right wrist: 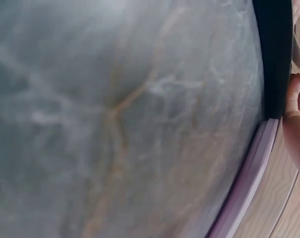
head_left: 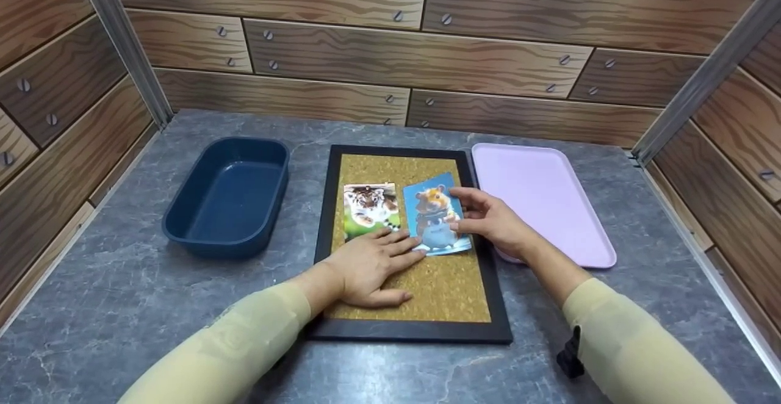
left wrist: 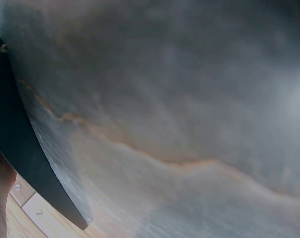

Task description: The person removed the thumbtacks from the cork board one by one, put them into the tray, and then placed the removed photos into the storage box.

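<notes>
A cork board [head_left: 442,297] with a black frame lies in the middle of the table. On its left half is a tiger picture [head_left: 369,207]; beside it a hamster picture [head_left: 436,224] sits slightly tilted. My left hand [head_left: 369,266] lies palm down with spread fingers, covering the tiger picture's lower edge and reaching the hamster picture's lower left corner. With thumb and fingers, my right hand [head_left: 497,221] holds the hamster picture's right edge. In the right wrist view, this hand [right wrist: 297,114] shows curled fingers just beyond the board's dark frame [right wrist: 275,59].
A deep navy blue bin [head_left: 235,202] stands left of the board. To the right, a flat pink tray [head_left: 537,196] lies close against the board's frame, partly under my right forearm. Wood-patterned walls [head_left: 341,44] close in the back and sides of the grey marbled table [head_left: 390,373].
</notes>
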A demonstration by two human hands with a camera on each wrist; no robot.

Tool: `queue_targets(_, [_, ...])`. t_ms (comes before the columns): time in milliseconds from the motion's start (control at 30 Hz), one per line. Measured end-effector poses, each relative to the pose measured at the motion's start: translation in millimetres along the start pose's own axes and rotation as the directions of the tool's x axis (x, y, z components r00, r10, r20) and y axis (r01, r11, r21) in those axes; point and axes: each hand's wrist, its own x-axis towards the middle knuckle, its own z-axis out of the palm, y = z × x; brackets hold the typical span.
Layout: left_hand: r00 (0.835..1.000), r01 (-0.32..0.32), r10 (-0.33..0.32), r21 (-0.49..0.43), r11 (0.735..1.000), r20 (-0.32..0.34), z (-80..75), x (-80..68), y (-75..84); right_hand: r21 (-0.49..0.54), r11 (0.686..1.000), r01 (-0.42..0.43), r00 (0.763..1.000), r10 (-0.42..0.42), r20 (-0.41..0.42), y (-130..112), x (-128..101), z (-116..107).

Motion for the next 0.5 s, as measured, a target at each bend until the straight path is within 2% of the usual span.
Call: queue_targets(500, [1.0, 0.002, -0.002, -0.001, 1.0, -0.008, -0.2, -0.5, 0.4, 0.042, 0.998, 0.051, 0.998, -0.052, 0.025, 7.0, -7.7, 1.9])
